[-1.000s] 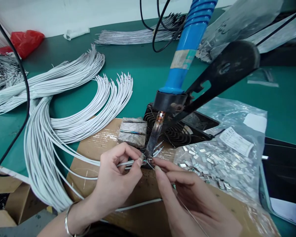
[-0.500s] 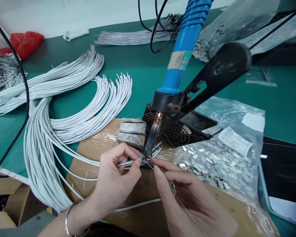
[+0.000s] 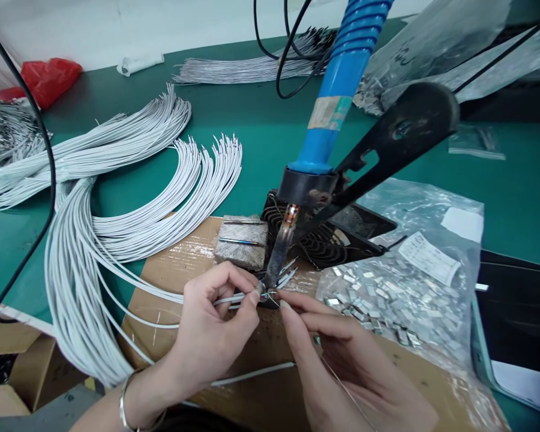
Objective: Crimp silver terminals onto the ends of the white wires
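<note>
My left hand (image 3: 220, 324) is closed, with thumb and forefinger pinching a white wire (image 3: 227, 299) close to its end. A thin strand of solder wire (image 3: 342, 384) runs through my right hand (image 3: 346, 354), whose thumb and forefinger pinch it near its tip. Both sets of fingertips meet just under the tip of a soldering iron (image 3: 279, 249), which has a blue handle and slants down in a black stand (image 3: 387, 144). More white wire ends (image 3: 288, 277) lie behind the iron's tip. What exactly touches the tip is too small to make out.
White wire bundles (image 3: 135, 234) spread over the green table at left. A worn block (image 3: 240, 243) with metal rods sits behind my left hand. At right lie a clear bag (image 3: 387, 300) of small metal pieces and a phone (image 3: 517, 324). Brown cardboard (image 3: 171, 264) lies beneath.
Hands and iron keep nearly the same places. The whole view has shifted very slightly, and the solder wire's tip near the iron sits at a slightly different angle.
</note>
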